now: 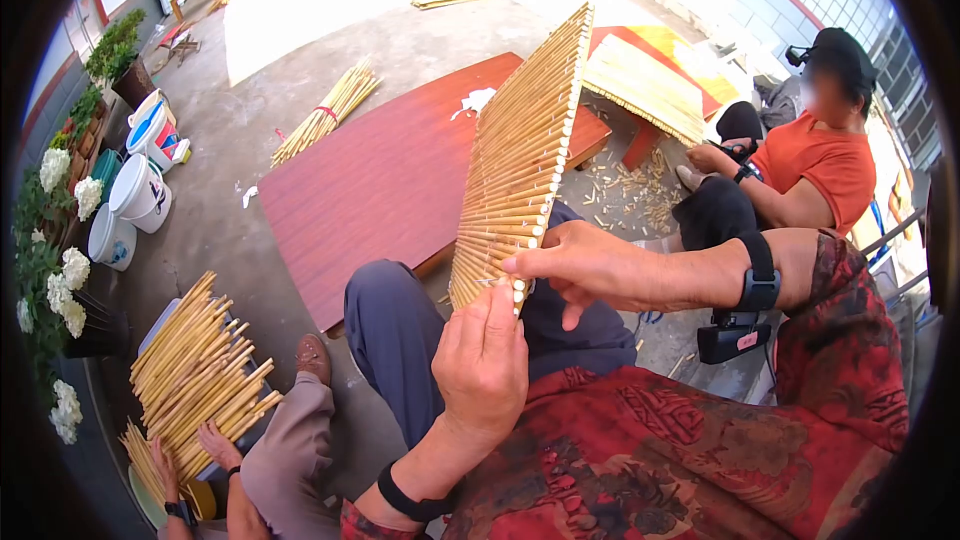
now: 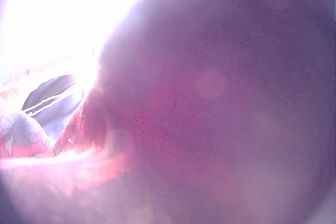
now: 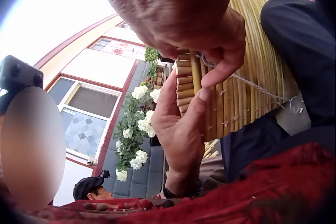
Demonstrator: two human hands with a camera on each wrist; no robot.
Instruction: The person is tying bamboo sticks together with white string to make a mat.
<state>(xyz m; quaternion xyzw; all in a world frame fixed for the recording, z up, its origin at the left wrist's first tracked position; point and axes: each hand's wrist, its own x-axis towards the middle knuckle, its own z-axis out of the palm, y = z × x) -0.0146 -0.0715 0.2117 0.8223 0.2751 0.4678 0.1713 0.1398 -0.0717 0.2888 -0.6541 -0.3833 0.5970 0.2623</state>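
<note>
The step in hand looked like binding the near end of the reed mat [image 1: 520, 150]: the left hand [image 1: 483, 360] pinched the lowest stalks from beneath with thumb and fingers, and the right hand [image 1: 590, 265] closed finger and thumb on the thin string [image 3: 247, 83] at the same edge. The next move probably called for drawing that string snug without spreading the stalks. The mat stood tilted over the person's lap, its pale yellow stalks laid side by side, cut ends showing
</note>
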